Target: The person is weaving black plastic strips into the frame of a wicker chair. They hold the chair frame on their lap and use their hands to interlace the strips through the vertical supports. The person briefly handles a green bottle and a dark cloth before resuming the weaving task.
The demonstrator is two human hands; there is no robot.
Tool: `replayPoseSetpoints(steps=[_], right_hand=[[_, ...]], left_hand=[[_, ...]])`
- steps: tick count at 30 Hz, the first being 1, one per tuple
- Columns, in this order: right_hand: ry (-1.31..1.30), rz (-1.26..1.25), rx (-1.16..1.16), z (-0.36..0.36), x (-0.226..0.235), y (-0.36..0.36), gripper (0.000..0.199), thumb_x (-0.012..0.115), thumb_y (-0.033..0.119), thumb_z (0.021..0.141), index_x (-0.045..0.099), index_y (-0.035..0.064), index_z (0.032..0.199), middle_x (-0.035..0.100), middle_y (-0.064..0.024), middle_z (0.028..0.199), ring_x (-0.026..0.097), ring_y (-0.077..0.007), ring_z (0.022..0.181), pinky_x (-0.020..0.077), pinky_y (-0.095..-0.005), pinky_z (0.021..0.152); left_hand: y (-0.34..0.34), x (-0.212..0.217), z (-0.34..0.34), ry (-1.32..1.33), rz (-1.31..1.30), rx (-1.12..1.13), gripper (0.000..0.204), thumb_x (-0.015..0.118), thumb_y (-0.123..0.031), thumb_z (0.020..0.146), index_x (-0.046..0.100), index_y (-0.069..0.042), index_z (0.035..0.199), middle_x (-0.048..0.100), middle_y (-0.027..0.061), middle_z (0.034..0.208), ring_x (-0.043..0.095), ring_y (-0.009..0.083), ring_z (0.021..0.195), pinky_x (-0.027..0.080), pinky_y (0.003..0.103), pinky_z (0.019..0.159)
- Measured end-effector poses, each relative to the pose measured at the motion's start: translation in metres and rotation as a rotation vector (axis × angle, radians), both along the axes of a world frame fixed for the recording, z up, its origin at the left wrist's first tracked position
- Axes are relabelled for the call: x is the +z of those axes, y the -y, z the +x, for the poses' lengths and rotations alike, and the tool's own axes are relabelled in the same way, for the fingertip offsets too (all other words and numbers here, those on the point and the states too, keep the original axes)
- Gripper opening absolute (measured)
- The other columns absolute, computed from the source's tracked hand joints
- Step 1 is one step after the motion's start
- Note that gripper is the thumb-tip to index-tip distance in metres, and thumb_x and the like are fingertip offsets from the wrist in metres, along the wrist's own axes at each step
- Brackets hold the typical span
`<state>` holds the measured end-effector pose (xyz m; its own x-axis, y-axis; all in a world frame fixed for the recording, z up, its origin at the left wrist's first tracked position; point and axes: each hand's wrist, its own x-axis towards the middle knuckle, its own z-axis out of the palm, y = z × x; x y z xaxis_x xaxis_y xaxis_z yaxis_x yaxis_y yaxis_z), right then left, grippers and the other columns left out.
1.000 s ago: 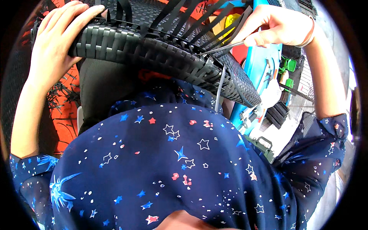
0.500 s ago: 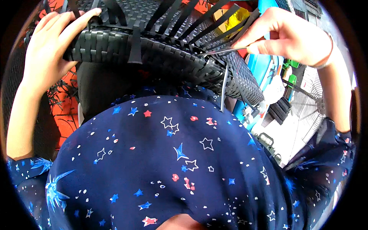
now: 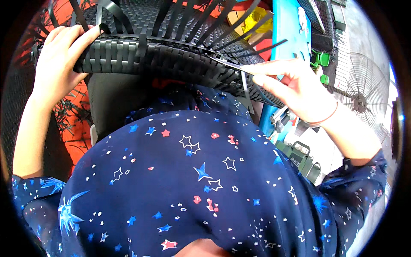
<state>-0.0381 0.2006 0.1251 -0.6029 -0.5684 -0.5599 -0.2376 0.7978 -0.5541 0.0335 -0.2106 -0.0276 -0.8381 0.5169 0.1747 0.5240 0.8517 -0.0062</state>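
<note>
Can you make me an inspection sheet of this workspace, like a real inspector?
Surface: orange-red surface at left; what supports the weaving is unclear.
Job's things: curved black woven band, loose flat black strips rising along it; thin silver metal tool, tip at the weave.
Clutter: thin black scraps on the orange-red surface; crumpled bright-yellow item.
Hands: left hand grips the band; right hand pinches the tool.
Cables: nothing seen.
Surroundings: tall blue panel, round dark wire grille, both at right.
</note>
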Motion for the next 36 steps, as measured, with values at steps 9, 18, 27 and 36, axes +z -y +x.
replayPoseSetpoints(steps=[9,18,27,36], right_hand=[[-0.077,-0.173,-0.15,0.022,-0.04,-0.021,0.035,0.064,0.015,0.1,0.065,0.0053,0.133,0.069,-0.005,0.088,0.054,-0.0057,0.071,0.0452,-0.0243,0.062],[-0.605,-0.298,-0.249,0.053,-0.108,-0.055,0.042,0.075,0.007,0.086,0.068,0.0067,0.127,0.063,-0.0078,0.082,0.059,-0.0183,0.067,0.049,-0.0284,0.065],[-0.633,-0.367,-0.226,0.034,-0.132,-0.042,0.04,0.074,0.007,0.085,0.07,0.0081,0.125,0.059,-0.0073,0.078,0.055,-0.0181,0.063,0.0469,-0.0304,0.062],[-0.603,-0.291,0.012,0.023,-0.113,-0.028,0.036,0.072,0.011,0.089,0.069,0.01,0.125,0.056,-0.0097,0.076,0.06,-0.0262,0.068,0.0501,-0.0352,0.064]], left_hand=[[0.015,0.005,-0.005,-0.061,0.192,0.024,0.088,0.087,-0.003,0.056,0.057,-0.014,0.138,0.055,0.0103,0.135,0.055,0.0315,0.125,0.041,0.046,0.111],[0.048,0.0,-0.02,-0.136,-0.025,0.165,0.074,0.078,0.0,0.062,0.058,-0.009,0.133,0.059,0.0075,0.135,0.05,0.0269,0.136,0.036,0.044,0.118],[0.065,0.014,0.03,-0.025,-0.106,0.242,0.085,0.085,-0.006,0.052,0.057,-0.01,0.132,0.06,0.0073,0.129,0.052,0.0257,0.132,0.032,0.044,0.117],[0.066,0.037,0.039,-0.016,-0.1,0.226,0.077,0.087,-0.014,0.065,0.058,-0.007,0.136,0.059,0.0114,0.134,0.053,0.0301,0.13,0.037,0.046,0.116]])
